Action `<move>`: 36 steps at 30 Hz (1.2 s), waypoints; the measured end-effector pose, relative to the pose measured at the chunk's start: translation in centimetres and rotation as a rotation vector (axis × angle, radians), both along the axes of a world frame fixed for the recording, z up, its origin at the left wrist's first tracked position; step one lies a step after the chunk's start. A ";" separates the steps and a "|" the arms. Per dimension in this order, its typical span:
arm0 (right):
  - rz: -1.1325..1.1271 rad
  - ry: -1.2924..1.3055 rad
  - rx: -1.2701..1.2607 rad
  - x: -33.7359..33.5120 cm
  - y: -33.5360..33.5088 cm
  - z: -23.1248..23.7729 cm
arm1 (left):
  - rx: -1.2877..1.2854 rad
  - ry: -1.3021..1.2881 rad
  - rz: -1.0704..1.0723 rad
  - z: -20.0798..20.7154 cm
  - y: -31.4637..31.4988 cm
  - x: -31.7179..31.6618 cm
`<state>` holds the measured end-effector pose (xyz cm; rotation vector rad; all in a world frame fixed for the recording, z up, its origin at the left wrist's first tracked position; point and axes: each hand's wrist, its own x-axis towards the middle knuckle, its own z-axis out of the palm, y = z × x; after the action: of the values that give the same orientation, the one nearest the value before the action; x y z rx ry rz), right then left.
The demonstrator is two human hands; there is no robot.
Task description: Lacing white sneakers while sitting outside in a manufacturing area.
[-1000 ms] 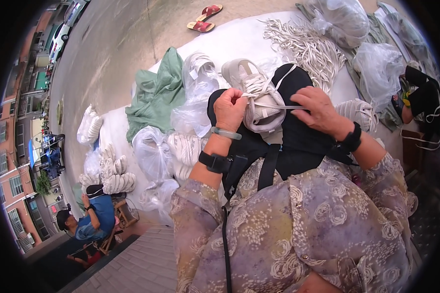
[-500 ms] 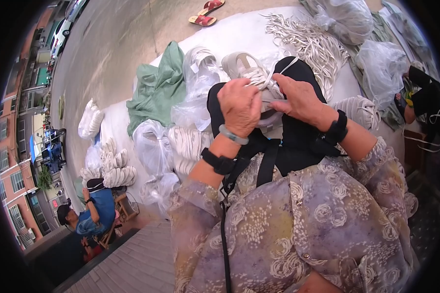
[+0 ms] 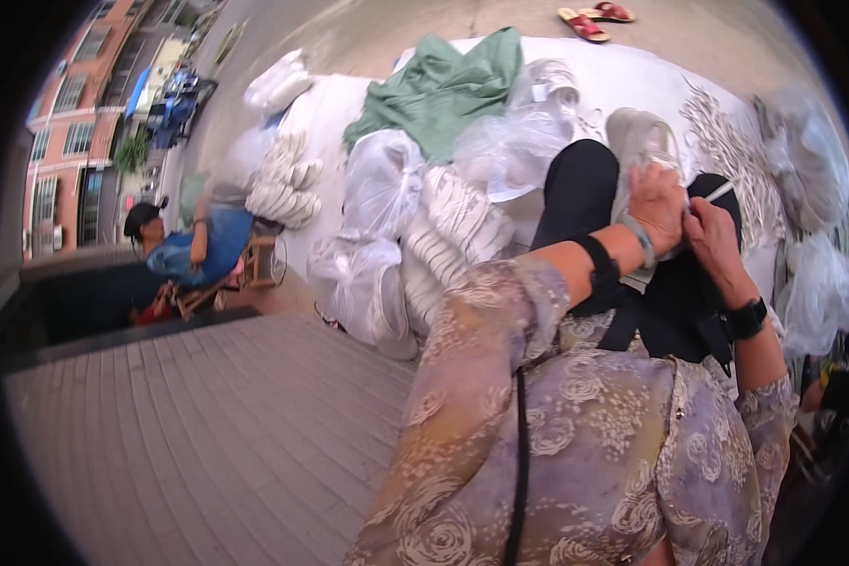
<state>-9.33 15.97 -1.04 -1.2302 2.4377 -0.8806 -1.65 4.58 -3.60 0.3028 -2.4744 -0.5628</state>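
Observation:
A pale beige and white sneaker (image 3: 643, 137) stands between my black-trousered knees, its toe pointing away. My left hand (image 3: 657, 203) lies over its laced part with curled fingers, hiding most of the lacing. Close beside it, my right hand (image 3: 713, 236) is closed in a pinch. From its fingers a white shoelace (image 3: 723, 192) sticks out up and to the right, over my right knee. What the left fingertips grip, apart from the shoe, is hidden.
Loose white laces (image 3: 731, 156) lie heaped right of the shoe. Left are stacked pale shoes (image 3: 467, 212), tied plastic bags (image 3: 384, 179) and green cloth (image 3: 443, 90). Another person (image 3: 193, 241) sits far left. Red sandals (image 3: 585, 24) lie beyond the white sheet (image 3: 613, 66).
The view has swung left, so everything sits farther right. My right hand has gone from spread fingers to a closed pinch with the lace, and my hands are closer together.

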 end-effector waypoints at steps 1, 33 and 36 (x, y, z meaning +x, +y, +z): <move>0.017 0.078 0.014 -0.1 0.0 -0.4 | 0.032 -0.024 0.003 -0.2 0.3 0.0; -0.032 0.043 -0.160 2.1 1.6 -1.0 | -0.133 -0.564 0.340 0.6 -16.9 23.2; -0.036 0.058 -0.266 2.0 1.7 -1.0 | -0.107 -0.602 0.280 0.4 -16.4 22.8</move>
<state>-7.33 17.62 -2.03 -1.3184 2.4538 -1.2277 21.18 -11.86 -3.16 0.8664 -2.9403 -0.2376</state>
